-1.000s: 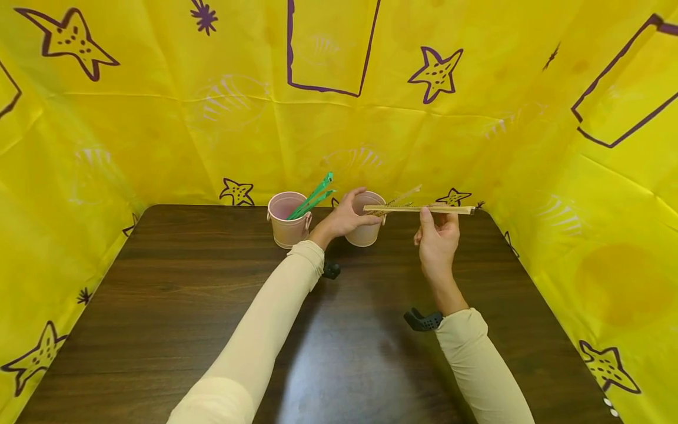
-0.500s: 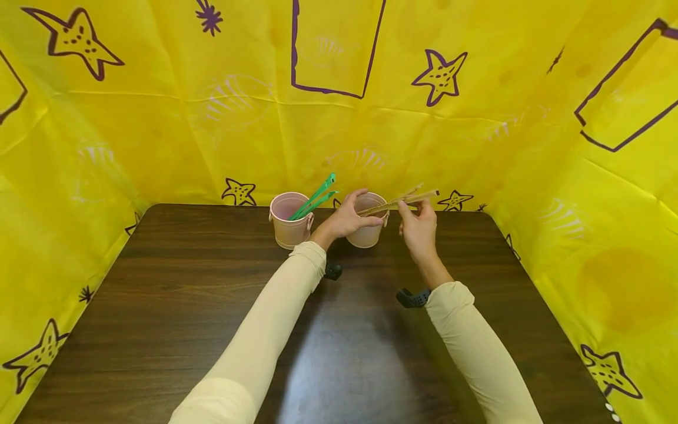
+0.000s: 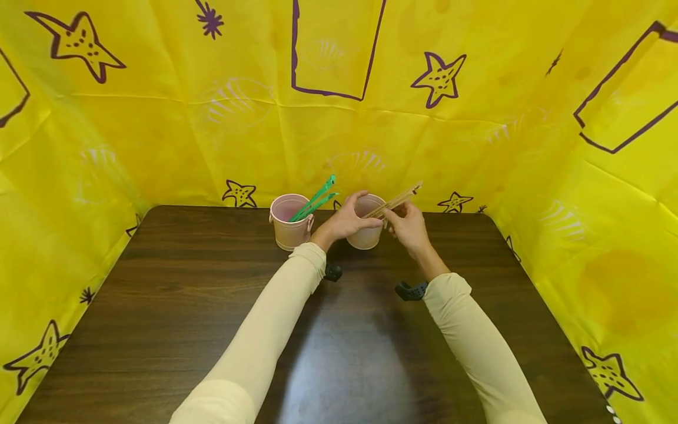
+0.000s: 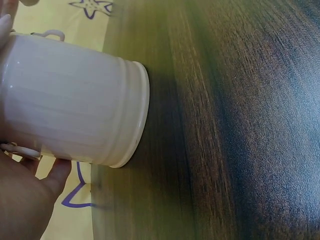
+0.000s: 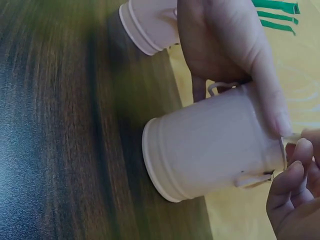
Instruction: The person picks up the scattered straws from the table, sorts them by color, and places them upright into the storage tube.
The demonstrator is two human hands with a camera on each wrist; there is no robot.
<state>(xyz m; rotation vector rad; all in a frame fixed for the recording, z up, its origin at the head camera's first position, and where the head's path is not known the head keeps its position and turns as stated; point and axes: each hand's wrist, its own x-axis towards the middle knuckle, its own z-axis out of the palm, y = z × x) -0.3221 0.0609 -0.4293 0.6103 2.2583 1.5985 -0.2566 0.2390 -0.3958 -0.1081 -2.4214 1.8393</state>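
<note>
My left hand point(image 3: 344, 225) grips the right-hand pink bucket point(image 3: 365, 238) at its rim, thumb along the near side. In the right wrist view that thumb point(image 5: 272, 95) lies against the bucket wall just below the rim. My right hand point(image 3: 412, 229) pinches thin tan wrapped straws point(image 3: 404, 194) over the same bucket's right edge. They slant, lower ends at the bucket mouth and upper ends pointing up to the right. In the right wrist view the right fingers point(image 5: 292, 182) are right beside the rim. The lower ends of the straws are hidden.
A second pink bucket point(image 3: 290, 235) stands just left, with several green wrapped straws point(image 3: 318, 203) leaning out of it. Both are near the far edge of the dark wooden table point(image 3: 159, 294). A yellow patterned curtain point(image 3: 228, 141) hangs close behind and on both sides.
My right hand has moved left and the tan straw it holds has gone from nearly level to slanting into the right bucket, alongside the others there. The left hand stays on the bucket.
</note>
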